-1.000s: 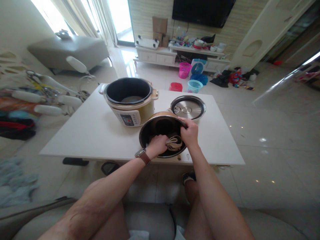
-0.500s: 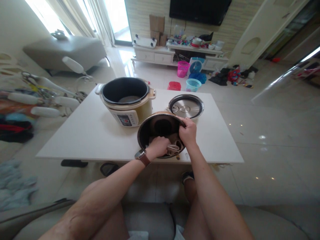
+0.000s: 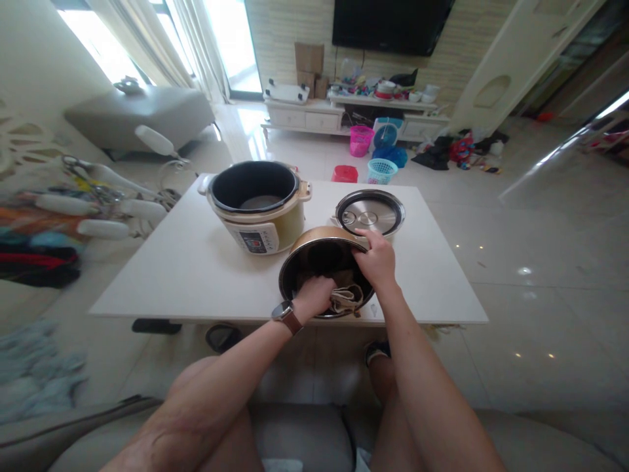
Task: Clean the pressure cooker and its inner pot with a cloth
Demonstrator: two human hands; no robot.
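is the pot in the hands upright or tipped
Tipped: the pot leans with its opening toward the camera. The right hand grips it; the left hand holds a cloth inside.

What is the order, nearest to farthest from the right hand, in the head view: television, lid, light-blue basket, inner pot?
1. Inner pot, rim in the right hand
2. Lid, on the table beyond
3. Light-blue basket, on floor past table
4. Television, far wall

The pot (image 3: pixel 327 255) has tipped further over (more of its golden outside (image 3: pixel 319 235) shows).
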